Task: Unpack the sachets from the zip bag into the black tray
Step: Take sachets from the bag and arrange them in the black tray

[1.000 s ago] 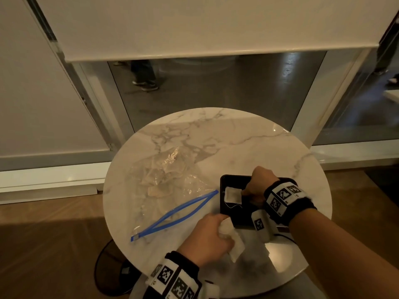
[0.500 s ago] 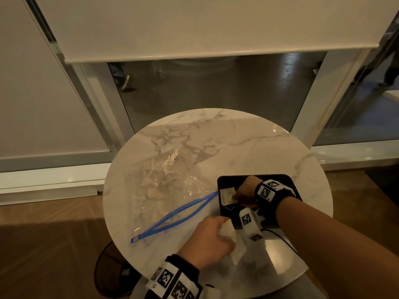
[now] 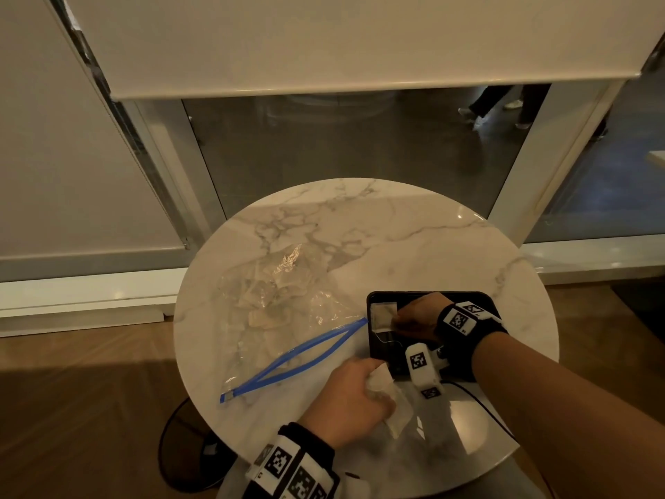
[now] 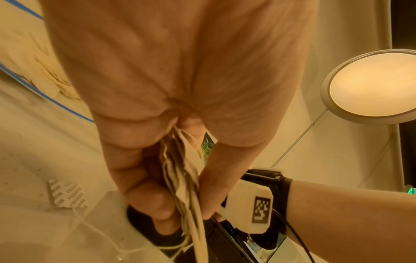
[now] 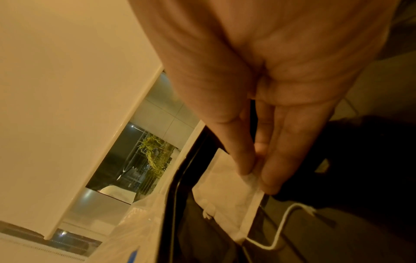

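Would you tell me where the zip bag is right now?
In the head view, the zip bag lies open on the table's left half, its blue zip end beside the tray.

On the worktop (image 3: 396, 217), the zip bag (image 3: 280, 300) lies left of the tray (image 3: 485, 300); one sachet (image 3: 384, 315), apparently flat, lies inside the tray.

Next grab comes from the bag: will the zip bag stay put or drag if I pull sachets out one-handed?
Likely drags: the zip bag looks thin, crumpled and floppy, lying loose on smooth marble table. Its blue zip mouth gapes, so pulls may snag little.
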The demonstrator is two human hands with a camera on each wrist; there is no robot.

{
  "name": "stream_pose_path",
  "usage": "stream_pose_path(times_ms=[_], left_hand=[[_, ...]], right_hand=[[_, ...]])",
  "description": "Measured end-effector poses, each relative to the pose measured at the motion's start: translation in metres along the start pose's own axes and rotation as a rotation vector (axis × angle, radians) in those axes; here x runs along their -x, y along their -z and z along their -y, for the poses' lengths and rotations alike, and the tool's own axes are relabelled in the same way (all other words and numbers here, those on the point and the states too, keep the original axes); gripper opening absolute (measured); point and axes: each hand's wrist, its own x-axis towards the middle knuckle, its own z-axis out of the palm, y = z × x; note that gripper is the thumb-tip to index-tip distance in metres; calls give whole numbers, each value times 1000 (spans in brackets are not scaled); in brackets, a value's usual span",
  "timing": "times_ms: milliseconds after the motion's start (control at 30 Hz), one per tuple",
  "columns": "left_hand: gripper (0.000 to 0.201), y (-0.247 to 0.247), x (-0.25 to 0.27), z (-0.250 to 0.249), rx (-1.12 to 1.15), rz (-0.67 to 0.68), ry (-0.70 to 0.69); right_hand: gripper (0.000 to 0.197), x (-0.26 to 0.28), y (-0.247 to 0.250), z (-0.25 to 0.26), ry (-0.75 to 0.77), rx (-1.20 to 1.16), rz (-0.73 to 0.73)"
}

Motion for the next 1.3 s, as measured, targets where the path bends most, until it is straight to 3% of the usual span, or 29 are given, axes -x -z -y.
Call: stream_pose_path(times_ms=[67, 167, 267, 367, 500, 633, 767, 933, 1100, 1200, 1300], left_hand=[[49, 0, 0, 0, -6, -4, -1], [50, 0, 1, -1, -17, -3, 4], [51, 1, 1, -1, -25, 0, 1], [55, 1, 2, -3, -32, -7, -4], [61, 1, 3, -3, -50, -17, 0], [65, 3, 7, -1, -22, -39, -3], [57, 10, 11, 3, 73, -111, -37], [31, 21, 7, 7, 470, -336, -72], [26, 25, 6, 3, 866, -403, -12], [26, 22, 6, 0, 907, -441, -15], [26, 20, 8, -2, 905, -442, -30]], right_hand=[[13, 4, -3, 2, -35, -98, 7], [14, 5, -6, 3, -60, -291, 50], [19, 3, -7, 3, -61, -288, 69], [7, -1, -5, 5, -84, -291, 92], [10, -3, 4, 6, -161, -243, 138], [13, 22, 13, 12, -150, -403, 124], [14, 63, 19, 17, -72, -522, 113], [17, 116, 14, 17, 240, -510, 52], [23, 149, -13, -5, 381, -497, 182], [28, 157, -29, -14, 446, -400, 238], [22, 155, -32, -17, 479, -356, 182]])
